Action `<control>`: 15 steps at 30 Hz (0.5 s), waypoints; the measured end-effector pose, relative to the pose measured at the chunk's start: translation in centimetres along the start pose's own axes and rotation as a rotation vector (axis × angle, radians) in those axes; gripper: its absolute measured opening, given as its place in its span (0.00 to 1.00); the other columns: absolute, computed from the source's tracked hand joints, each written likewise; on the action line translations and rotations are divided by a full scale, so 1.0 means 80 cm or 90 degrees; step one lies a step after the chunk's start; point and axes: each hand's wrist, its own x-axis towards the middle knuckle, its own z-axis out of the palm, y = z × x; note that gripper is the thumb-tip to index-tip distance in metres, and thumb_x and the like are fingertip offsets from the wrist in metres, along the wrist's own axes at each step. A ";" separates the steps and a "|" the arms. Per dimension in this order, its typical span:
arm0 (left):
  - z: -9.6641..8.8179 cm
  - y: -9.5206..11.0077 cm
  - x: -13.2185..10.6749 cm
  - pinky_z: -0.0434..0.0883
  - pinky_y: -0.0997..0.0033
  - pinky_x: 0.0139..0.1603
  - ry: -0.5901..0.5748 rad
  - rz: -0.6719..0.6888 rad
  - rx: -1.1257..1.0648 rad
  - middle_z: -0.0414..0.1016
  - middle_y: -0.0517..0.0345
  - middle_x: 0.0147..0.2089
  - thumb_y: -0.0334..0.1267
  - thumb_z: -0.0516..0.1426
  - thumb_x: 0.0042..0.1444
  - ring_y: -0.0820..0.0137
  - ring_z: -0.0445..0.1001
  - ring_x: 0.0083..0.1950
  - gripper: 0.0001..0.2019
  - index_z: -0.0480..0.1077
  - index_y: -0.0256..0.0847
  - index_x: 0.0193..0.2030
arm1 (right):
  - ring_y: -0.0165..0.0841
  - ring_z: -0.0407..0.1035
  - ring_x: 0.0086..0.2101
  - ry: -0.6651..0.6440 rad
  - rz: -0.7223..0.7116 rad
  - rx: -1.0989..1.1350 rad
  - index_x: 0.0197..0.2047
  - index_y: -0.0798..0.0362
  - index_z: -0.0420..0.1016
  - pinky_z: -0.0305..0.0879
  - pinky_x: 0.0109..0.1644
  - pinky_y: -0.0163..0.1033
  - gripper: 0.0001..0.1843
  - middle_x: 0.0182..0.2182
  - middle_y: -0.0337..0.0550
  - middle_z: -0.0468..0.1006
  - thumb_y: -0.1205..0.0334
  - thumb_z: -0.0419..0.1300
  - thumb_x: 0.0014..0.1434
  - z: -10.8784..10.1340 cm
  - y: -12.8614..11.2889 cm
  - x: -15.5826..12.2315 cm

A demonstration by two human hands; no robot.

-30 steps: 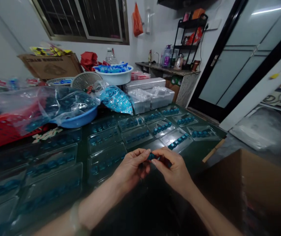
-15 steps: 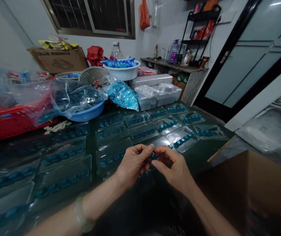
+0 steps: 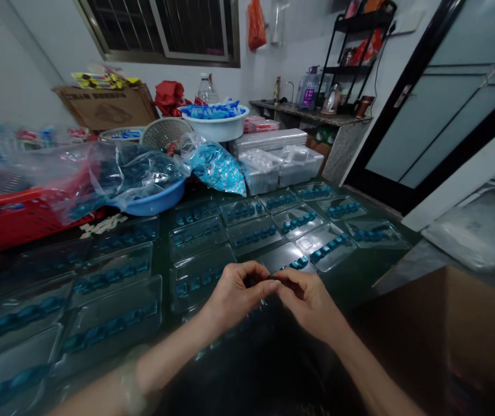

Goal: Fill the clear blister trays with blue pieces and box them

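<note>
My left hand (image 3: pixel 236 294) and my right hand (image 3: pixel 305 300) meet fingertip to fingertip over the near edge of a dark green table (image 3: pixel 355 274). Both are closed in a pinch on a small blue piece (image 3: pixel 273 278), which is almost hidden by the fingers. Just beyond them lies a clear plastic tray (image 3: pixel 288 257) with a few blue pieces in it. Several more clear trays (image 3: pixel 253 234) with rows of blue pieces cover the table.
A blue basin (image 3: pixel 156 202) under a clear bag, a bag of blue pieces (image 3: pixel 219 167), a red crate (image 3: pixel 17 216) and a white bowl (image 3: pixel 219 127) stand at the back. Stacked clear boxes (image 3: pixel 282 164) sit behind the trays. A brown cardboard box (image 3: pixel 450 335) is at right.
My hands have closed tighter together, so the blue piece between them shows less. The view has shifted a little, with the table scene sliding right and down.
</note>
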 end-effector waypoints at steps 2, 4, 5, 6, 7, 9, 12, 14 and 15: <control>-0.001 -0.002 0.000 0.62 0.76 0.26 0.006 0.067 0.131 0.65 0.59 0.26 0.40 0.51 0.53 0.76 0.63 0.25 0.10 0.66 0.34 0.32 | 0.27 0.63 0.29 0.050 -0.039 -0.076 0.35 0.54 0.67 0.56 0.31 0.32 0.08 0.28 0.38 0.68 0.69 0.48 0.55 0.006 0.001 0.001; -0.001 -0.005 -0.002 0.63 0.73 0.30 0.007 0.134 0.275 0.66 0.56 0.30 0.37 0.48 0.55 0.73 0.65 0.30 0.09 0.66 0.35 0.35 | 0.28 0.62 0.29 0.070 -0.054 -0.128 0.33 0.54 0.65 0.55 0.32 0.33 0.08 0.28 0.38 0.67 0.71 0.47 0.55 0.011 0.003 0.002; 0.000 -0.007 -0.002 0.64 0.72 0.32 0.000 0.156 0.344 0.66 0.54 0.33 0.36 0.46 0.56 0.72 0.65 0.32 0.10 0.66 0.35 0.37 | 0.28 0.62 0.29 0.072 -0.053 -0.141 0.32 0.54 0.65 0.55 0.31 0.33 0.07 0.27 0.38 0.67 0.71 0.47 0.55 0.013 0.005 0.002; 0.001 -0.009 -0.003 0.64 0.70 0.32 -0.010 0.171 0.409 0.66 0.52 0.34 0.34 0.44 0.57 0.71 0.66 0.33 0.11 0.65 0.34 0.39 | 0.28 0.62 0.28 0.071 -0.049 -0.149 0.31 0.54 0.64 0.54 0.31 0.33 0.06 0.26 0.38 0.66 0.71 0.47 0.55 0.015 0.006 0.003; 0.003 -0.010 -0.002 0.65 0.69 0.32 -0.022 0.178 0.466 0.66 0.50 0.35 0.33 0.43 0.57 0.69 0.66 0.34 0.12 0.64 0.33 0.41 | 0.27 0.62 0.28 0.072 -0.044 -0.153 0.31 0.54 0.63 0.54 0.30 0.33 0.06 0.26 0.38 0.66 0.70 0.47 0.55 0.016 0.008 0.003; 0.007 -0.012 -0.001 0.66 0.67 0.31 -0.033 0.184 0.540 0.65 0.48 0.36 0.31 0.42 0.57 0.68 0.66 0.34 0.12 0.63 0.32 0.42 | 0.28 0.61 0.27 0.080 -0.034 -0.155 0.30 0.54 0.62 0.54 0.30 0.33 0.05 0.26 0.38 0.66 0.69 0.47 0.55 0.017 0.010 0.004; 0.011 -0.013 0.001 0.67 0.68 0.32 -0.001 0.193 0.493 0.66 0.50 0.35 0.30 0.43 0.55 0.69 0.67 0.33 0.11 0.64 0.35 0.41 | 0.29 0.61 0.27 0.105 -0.021 -0.170 0.32 0.53 0.62 0.55 0.30 0.34 0.04 0.26 0.38 0.66 0.68 0.48 0.54 0.018 0.012 0.003; 0.012 -0.012 0.001 0.67 0.70 0.33 0.034 0.198 0.394 0.66 0.51 0.34 0.31 0.45 0.54 0.70 0.68 0.33 0.11 0.65 0.38 0.41 | 0.30 0.61 0.27 0.119 -0.023 -0.184 0.32 0.53 0.62 0.55 0.31 0.35 0.03 0.26 0.39 0.67 0.67 0.49 0.53 0.019 0.012 0.001; 0.012 -0.012 0.001 0.67 0.71 0.34 0.047 0.198 0.342 0.67 0.52 0.34 0.31 0.46 0.54 0.70 0.68 0.34 0.11 0.67 0.39 0.40 | 0.30 0.62 0.27 0.124 -0.025 -0.187 0.32 0.53 0.62 0.55 0.31 0.35 0.03 0.26 0.39 0.67 0.67 0.49 0.53 0.019 0.011 0.000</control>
